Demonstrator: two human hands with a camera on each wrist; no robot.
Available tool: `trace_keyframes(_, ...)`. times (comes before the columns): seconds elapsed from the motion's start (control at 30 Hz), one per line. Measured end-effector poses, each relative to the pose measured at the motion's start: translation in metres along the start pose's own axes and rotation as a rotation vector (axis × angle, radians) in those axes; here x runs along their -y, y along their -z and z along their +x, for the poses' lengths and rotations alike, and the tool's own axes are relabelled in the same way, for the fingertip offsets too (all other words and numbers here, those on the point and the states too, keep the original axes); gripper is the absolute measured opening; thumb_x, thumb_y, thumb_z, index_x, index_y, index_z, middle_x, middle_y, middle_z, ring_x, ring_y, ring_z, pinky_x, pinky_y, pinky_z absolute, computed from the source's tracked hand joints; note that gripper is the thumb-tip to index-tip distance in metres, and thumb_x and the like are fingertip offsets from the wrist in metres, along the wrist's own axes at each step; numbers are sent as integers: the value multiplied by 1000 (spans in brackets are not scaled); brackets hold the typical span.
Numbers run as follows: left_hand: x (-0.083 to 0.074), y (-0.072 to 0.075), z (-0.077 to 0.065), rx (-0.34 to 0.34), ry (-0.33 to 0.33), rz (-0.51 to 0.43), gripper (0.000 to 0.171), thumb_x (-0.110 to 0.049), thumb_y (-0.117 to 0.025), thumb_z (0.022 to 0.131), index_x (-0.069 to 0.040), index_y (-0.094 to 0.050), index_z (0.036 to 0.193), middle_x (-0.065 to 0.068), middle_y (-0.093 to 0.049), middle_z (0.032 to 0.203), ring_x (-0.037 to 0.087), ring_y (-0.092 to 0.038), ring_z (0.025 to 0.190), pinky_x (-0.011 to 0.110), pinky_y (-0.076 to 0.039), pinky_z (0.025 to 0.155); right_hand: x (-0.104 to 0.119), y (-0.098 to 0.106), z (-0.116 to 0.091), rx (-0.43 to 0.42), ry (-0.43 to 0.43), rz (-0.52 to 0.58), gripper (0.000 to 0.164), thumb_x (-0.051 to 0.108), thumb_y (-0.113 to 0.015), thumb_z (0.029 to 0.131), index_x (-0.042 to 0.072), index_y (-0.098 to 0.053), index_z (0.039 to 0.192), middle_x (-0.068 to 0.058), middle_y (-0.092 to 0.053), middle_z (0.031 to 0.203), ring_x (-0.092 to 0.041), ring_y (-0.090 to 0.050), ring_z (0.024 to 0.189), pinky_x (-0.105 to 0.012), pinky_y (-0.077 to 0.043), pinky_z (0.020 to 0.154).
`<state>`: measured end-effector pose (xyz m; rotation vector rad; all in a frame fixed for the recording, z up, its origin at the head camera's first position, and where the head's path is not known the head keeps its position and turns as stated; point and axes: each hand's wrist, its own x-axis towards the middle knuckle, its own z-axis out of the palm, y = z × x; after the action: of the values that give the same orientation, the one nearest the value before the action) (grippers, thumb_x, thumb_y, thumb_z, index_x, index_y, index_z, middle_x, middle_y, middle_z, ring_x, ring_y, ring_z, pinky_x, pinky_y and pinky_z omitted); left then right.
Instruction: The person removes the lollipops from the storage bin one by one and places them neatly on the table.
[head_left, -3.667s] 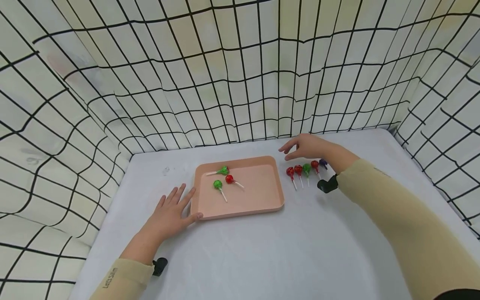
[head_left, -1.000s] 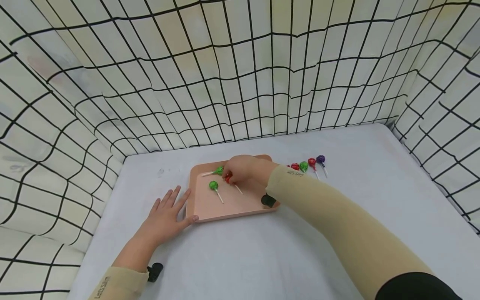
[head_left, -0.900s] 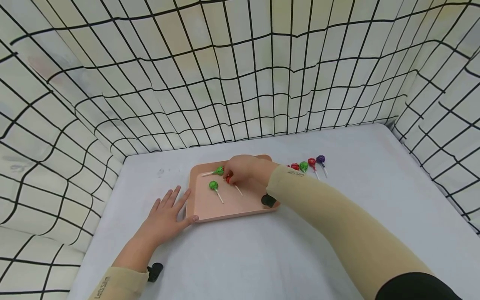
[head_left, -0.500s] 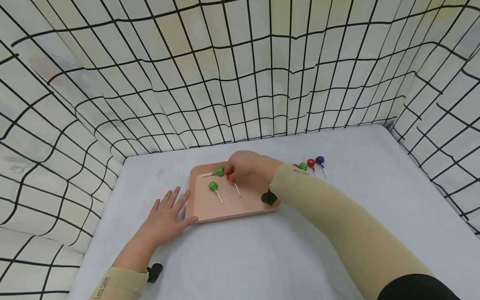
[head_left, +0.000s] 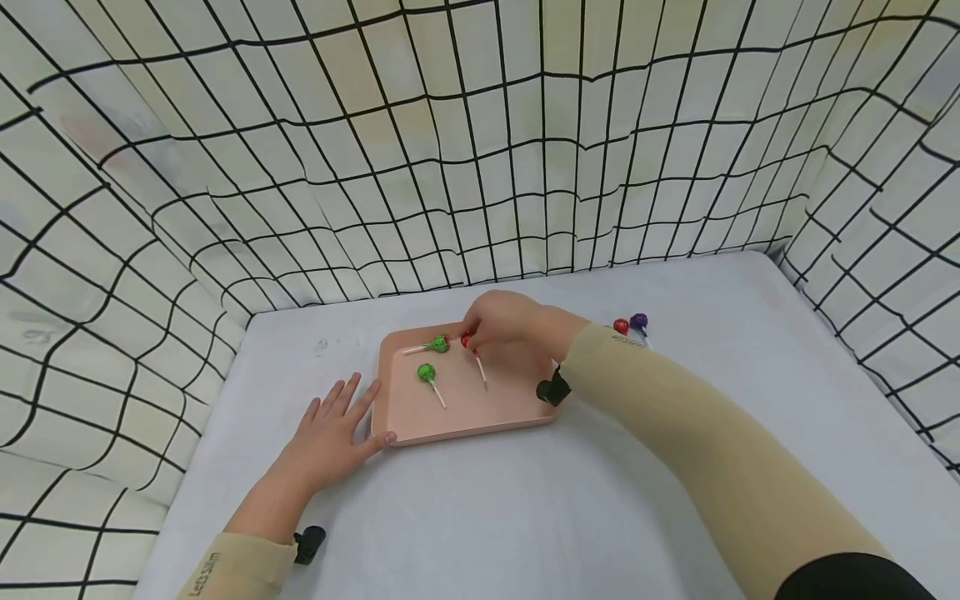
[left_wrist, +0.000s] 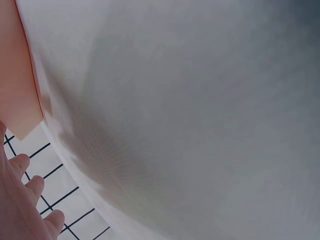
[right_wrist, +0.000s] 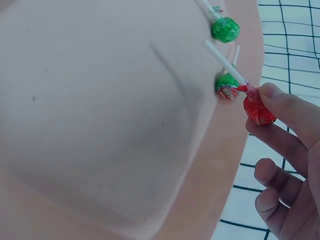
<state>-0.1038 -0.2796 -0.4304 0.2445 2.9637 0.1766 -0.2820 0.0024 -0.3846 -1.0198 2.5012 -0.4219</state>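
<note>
Between thumb and index finger, my right hand [right_wrist: 287, 145] pinches the red-wrapped head of a lollipop [right_wrist: 259, 107], its white stick pointing away. In the head view this right hand [head_left: 506, 321] is over the back of the peach tray [head_left: 480, 429]. Two green lollipops lie in the tray: one [head_left: 438, 342] near the back left, another [head_left: 427, 372] a little in front of it. My left hand [head_left: 333, 433] lies with fingers spread at the tray's left side, thumb at the front left corner and index finger at the left rim.
Right of the tray, a red lollipop [head_left: 621, 326] and a purple lollipop [head_left: 638, 321] lie on the white-covered table [head_left: 480, 517]; the right sleeve covers others in that row. A black-grid patterned sheet [head_left: 480, 167] rises behind the table and along both sides.
My right hand came from near the row of lollipops to the tray and took hold of the red lollipop. It has since shifted back and slightly right with it. The left hand stays put.
</note>
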Motion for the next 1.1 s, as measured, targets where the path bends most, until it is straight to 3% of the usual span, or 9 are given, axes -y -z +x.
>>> trace_keyframes(0.4, 1, -2, 0, 2, 4, 12, 97, -78, -46, 86, -18, -24, 159, 20, -15, 163, 44, -12, 148, 66, -10, 116, -21, 7, -19, -65, -5, 0, 34, 34, -72, 91, 25, -72, 124, 12, -72, 108, -9, -58, 107, -30, -46, 97)
trace_keyframes(0.7, 1, -3, 0, 3, 8, 12, 94, -71, -53, 88, -17, -24, 159, 21, -15, 163, 45, -12, 148, 66, -10, 116, -37, 10, -37, -101, -32, 15, 33, 34, -73, 91, 26, -73, 123, 12, -72, 106, -11, -58, 106, -33, -47, 93)
trace_keyframes(1.1, 0, -3, 1, -2, 5, 18, 95, -74, -51, 88, -16, -25, 159, 20, -14, 163, 44, -12, 148, 66, -9, 116, -61, 17, -63, -127, -104, 67, 36, 34, -71, 93, 26, -70, 128, 9, -71, 116, -22, -57, 120, -38, -47, 97)
